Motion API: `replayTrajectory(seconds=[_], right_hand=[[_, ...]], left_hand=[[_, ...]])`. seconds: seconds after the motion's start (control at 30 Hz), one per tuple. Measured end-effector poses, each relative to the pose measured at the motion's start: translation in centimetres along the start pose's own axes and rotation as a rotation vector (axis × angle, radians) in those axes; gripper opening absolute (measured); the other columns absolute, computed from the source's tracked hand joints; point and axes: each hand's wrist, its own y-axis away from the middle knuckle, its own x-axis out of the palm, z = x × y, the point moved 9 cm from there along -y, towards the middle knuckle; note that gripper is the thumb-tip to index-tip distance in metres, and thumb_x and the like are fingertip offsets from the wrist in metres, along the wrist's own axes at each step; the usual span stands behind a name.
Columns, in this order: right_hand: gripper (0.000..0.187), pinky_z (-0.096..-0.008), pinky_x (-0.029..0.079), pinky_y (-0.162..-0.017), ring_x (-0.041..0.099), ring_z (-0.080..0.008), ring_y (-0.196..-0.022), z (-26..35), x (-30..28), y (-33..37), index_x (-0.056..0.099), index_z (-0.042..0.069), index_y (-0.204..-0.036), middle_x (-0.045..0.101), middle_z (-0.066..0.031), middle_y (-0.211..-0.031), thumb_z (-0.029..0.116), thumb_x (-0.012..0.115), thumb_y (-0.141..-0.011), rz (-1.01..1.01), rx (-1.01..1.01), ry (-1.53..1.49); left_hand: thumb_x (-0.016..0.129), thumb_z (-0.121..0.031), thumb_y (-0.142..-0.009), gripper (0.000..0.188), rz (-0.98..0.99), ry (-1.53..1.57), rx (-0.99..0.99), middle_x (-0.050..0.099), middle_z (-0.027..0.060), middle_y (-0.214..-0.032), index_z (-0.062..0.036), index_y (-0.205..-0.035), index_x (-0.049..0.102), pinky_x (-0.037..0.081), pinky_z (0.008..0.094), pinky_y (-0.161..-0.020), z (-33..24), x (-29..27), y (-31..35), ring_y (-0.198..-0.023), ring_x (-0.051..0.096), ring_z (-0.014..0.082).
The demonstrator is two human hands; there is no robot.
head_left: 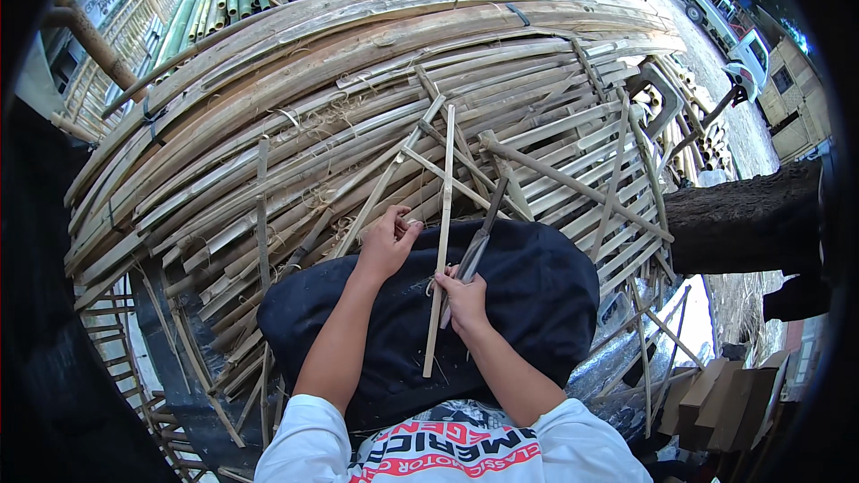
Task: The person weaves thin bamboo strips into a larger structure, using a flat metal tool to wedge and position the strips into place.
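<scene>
Across fingertips of right hand, bamboo strip, jutting both ways

Pale tan strip, blackish cloth

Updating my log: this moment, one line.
left hand: off bamboo strip | right hand: holding strip and blade | beneath: black cloth

Carrying loose bamboo sticks at odd angles, plus scattered curled shavings, directly on top of the long bamboo slat pile.
</scene>
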Motion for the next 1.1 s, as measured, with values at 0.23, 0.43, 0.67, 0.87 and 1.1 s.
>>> replayTrajectory(seconds=[0.23, 0.43, 0.67, 0.87, 1.1], right_hand=[[0.020, -0.0268, 0.055, -0.073, 0.065, -0.0120, -0.077, -0.5, -2.6, -2.2, 0.056, 0.004, -0.085, 0.065, -0.0049, -0.088, -0.008, 0.072, -0.085, -0.095, -0.107, 0.175], [0.017, -0.0249, 0.052, -0.071, 0.064, -0.0091, -0.078, 0.1, -2.3, -2.2, 0.058, 0.001, -0.084, 0.068, -0.0054, -0.092, -0.005, 0.073, -0.086, -0.051, -0.211, 0.328], [0.016, -0.0246, 0.052, -0.072, 0.064, -0.0083, -0.078, -0.3, -3.5, -1.4, 0.058, -0.001, -0.085, 0.070, -0.0059, -0.091, -0.003, 0.074, -0.087, -0.070, -0.198, 0.271], [0.016, -0.0241, 0.051, -0.069, 0.062, -0.0075, -0.077, 0.0, -2.4, -2.8, 0.059, -0.001, -0.084, 0.069, -0.0055, -0.089, -0.001, 0.075, -0.086, -0.071, -0.219, 0.318], [0.016, -0.0244, 0.050, -0.067, 0.060, -0.0067, -0.073, -0.7, -2.6, -3.7, 0.059, 0.000, -0.083, 0.068, -0.0035, -0.086, -0.002, 0.075, -0.085, -0.119, -0.158, 0.247]], left_hand=[[0.074, -0.022, -0.087, 0.058, -0.182, -0.336, 0.584, 0.056, 0.0193, -0.127, -0.0048, -0.137, 0.050, 0.050, 0.0435, -0.093, -6.1, 2.5, 0.8, -0.110, 0.061, 0.0355], [0.074, -0.017, -0.088, 0.062, -0.118, -0.101, 0.480, 0.057, 0.0176, -0.123, -0.0040, -0.141, 0.045, 0.052, 0.0404, -0.090, -4.6, 4.6, -1.7, -0.100, 0.062, 0.0314], [0.074, 0.000, -0.086, 0.073, -0.023, 0.188, 0.394, 0.054, 0.0138, -0.125, -0.0059, -0.147, 0.035, 0.054, 0.0285, -0.077, -2.6, 6.8, -2.8, -0.087, 0.065, 0.0143], [0.071, 0.009, -0.085, 0.072, -0.046, 0.476, 0.307, 0.050, 0.0120, -0.130, -0.0072, -0.145, 0.034, 0.054, 0.0258, -0.077, -1.3, 6.7, -4.4, -0.091, 0.066, 0.0130], [0.071, 0.008, -0.085, 0.067, -0.033, 0.355, 0.270, 0.054, 0.0126, -0.126, -0.0049, -0.142, 0.037, 0.055, 0.0250, -0.079, -1.1, 7.0, -5.3, -0.091, 0.067, 0.0133]])
